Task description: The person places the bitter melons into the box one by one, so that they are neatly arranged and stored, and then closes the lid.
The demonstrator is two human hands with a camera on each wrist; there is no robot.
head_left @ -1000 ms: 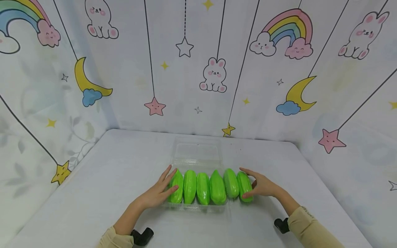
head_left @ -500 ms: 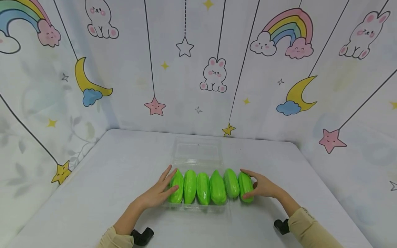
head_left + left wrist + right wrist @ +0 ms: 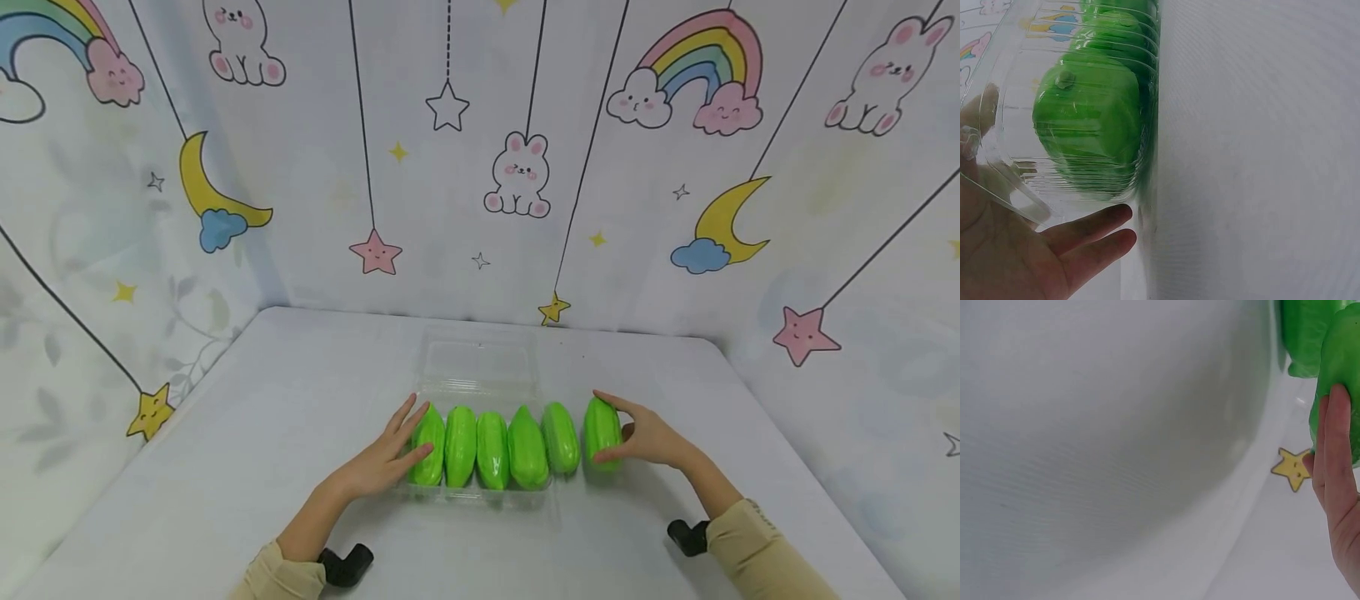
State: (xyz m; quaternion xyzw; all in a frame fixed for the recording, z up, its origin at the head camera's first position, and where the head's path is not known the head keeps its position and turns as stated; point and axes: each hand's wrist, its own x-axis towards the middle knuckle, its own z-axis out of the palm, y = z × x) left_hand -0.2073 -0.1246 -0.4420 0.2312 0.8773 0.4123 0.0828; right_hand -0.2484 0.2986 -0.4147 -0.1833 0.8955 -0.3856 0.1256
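In the head view, several shiny green ridged gourds stand side by side in a clear plastic box [image 3: 480, 494]. My left hand [image 3: 378, 462] rests at the box's left edge, fingers spread and thumb across the leftmost gourd [image 3: 429, 467]. The left wrist view shows two straight fingers [image 3: 1094, 240] beside the box's end wall. My right hand [image 3: 648, 437] grips another gourd [image 3: 602, 433] between thumb and fingers, to the right of the box and apart from the others. One more gourd [image 3: 560, 437] lies at the box's right side; whether inside is unclear.
The box's clear lid [image 3: 477, 360] lies folded back behind it. All stands on a white-covered table [image 3: 330, 367], with a cartoon-printed cloth [image 3: 315, 167] behind. Black wrist pieces [image 3: 347, 567] sit below both hands.
My right hand has moved right and slightly up with its gourd, widening the gap to the neighbouring gourd. My left hand has stayed at the box; the view has tilted slightly.
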